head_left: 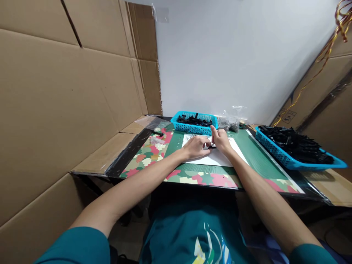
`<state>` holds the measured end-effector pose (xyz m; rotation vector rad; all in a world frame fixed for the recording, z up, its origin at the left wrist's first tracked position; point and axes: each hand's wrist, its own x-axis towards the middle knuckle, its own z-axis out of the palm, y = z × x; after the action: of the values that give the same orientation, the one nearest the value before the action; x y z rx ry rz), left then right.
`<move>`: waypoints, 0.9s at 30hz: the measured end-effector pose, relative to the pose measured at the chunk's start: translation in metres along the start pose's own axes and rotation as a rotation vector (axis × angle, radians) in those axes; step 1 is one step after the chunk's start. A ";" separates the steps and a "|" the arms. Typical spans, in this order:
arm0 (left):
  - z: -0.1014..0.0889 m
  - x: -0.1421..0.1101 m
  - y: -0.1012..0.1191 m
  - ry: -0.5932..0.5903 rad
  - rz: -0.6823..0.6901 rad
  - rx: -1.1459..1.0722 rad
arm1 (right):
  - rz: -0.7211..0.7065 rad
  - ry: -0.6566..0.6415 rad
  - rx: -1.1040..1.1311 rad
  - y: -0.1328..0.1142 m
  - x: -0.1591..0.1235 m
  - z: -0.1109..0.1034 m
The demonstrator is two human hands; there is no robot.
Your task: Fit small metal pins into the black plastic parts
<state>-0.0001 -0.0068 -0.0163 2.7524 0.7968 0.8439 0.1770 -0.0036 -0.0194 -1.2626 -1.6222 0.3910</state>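
Over a white sheet [217, 159] on the table, my two hands work close together. My left hand [195, 147] lies on the sheet, its thumb and fingertips closed on the end of a small, narrow black part [212, 147]. Just to the right, my right hand [220, 140] is closed in an upright grip above that part. Something thin seems to stick down from its fingers toward the black part, but it is too small to name. Tiny dark bits lie on the sheet behind my left hand.
A blue basket [192, 128] of black parts stands behind my hands. Another blue basket [288, 158], heaped with black pieces, is at the right. Clear plastic bags [233, 123] sit by the wall. A black piece [158, 133] lies at left. Cardboard [68, 95] walls the left side.
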 end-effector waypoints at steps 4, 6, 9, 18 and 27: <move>0.000 0.001 0.001 -0.001 -0.023 -0.035 | 0.010 0.011 0.021 0.005 0.000 0.003; 0.001 0.001 0.000 -0.006 -0.031 -0.065 | 0.008 0.015 0.021 0.007 0.000 0.004; 0.001 0.002 -0.002 -0.005 -0.042 -0.109 | -0.014 0.026 -0.017 0.010 0.000 0.005; 0.002 0.002 -0.004 -0.031 -0.060 -0.174 | -0.060 0.044 -0.075 0.008 -0.003 0.008; -0.004 0.005 -0.011 0.299 -0.327 -0.228 | 0.165 0.316 0.256 0.034 -0.001 -0.045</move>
<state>-0.0042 0.0056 -0.0137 2.2466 1.0876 1.2017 0.2330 -0.0048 -0.0253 -1.1968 -1.1671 0.4600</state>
